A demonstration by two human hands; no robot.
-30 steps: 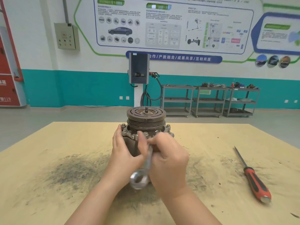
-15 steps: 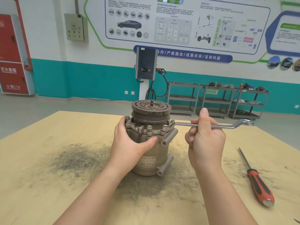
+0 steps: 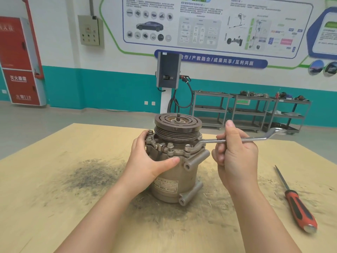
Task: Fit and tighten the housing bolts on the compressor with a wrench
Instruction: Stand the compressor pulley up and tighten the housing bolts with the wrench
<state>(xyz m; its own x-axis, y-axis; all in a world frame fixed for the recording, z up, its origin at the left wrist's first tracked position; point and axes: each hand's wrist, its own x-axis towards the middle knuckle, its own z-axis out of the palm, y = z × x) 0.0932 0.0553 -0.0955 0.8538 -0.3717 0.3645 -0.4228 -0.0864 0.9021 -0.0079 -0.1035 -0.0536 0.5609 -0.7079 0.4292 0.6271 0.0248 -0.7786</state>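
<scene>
The compressor stands upright on the wooden table, its ribbed pulley on top. Several housing bolts stick up around its flange. My left hand wraps the left side of the housing, thumb across the front under the flange. My right hand grips the shank of a silver ring wrench, thumb raised. The wrench lies level, its near ring end at a bolt on the flange's right side, its other end pointing right.
A red-handled screwdriver lies on the table at the right. Dark grime stains the tabletop left of the compressor. Metal shelving carts and a wall charger stand far behind.
A second ago my right hand held the wrench down in front of the compressor. It has swung up to the right, and the wrench now lies level at the right-side bolt.
</scene>
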